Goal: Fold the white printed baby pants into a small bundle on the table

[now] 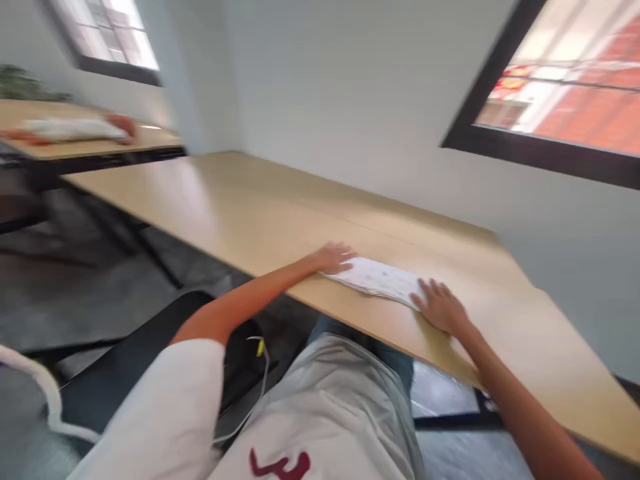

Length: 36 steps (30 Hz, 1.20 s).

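A folded white cloth with small dots (380, 279) lies flat near the front edge of a long light-wood table (260, 213). My left hand (334, 257) rests palm down on the cloth's left end, fingers spread. My right hand (440, 307) presses flat on its right end. Neither hand grips the cloth; both lie on top of it. The picture is tilted and blurred.
A second wooden table (100, 148) stands at the far left, where another person's hands (123, 125) rest on a white cloth (70, 129). A black chair (130, 360) is at my left. White walls and dark-framed windows (560, 87) surround the tables.
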Each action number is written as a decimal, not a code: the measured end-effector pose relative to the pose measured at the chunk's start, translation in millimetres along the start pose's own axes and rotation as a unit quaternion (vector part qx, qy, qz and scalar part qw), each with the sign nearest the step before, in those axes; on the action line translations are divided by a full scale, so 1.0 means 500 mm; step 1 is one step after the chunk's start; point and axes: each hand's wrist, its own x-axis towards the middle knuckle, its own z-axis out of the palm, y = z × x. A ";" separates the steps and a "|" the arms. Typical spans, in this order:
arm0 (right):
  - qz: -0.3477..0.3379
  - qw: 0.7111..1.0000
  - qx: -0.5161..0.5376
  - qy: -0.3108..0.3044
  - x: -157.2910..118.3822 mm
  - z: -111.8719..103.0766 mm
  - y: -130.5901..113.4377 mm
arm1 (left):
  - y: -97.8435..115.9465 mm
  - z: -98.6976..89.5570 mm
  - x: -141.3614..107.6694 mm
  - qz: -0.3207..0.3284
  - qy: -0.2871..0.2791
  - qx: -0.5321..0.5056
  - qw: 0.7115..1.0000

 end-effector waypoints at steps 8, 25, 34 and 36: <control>-0.071 0.996 0.011 0.050 -0.215 -0.018 -0.070 | -0.018 0.015 0.022 0.012 0.048 0.031 0.998; -0.159 0.911 0.215 0.314 -0.131 -0.163 -0.137 | 0.100 0.043 0.165 0.139 -0.080 -0.211 0.964; -0.033 0.924 0.365 0.113 0.251 -0.035 -0.054 | 0.058 0.052 0.190 -0.019 0.083 -0.664 0.743; 0.001 0.922 0.372 0.109 0.264 0.012 -0.050 | 0.051 0.054 0.188 -0.030 0.089 -0.628 0.772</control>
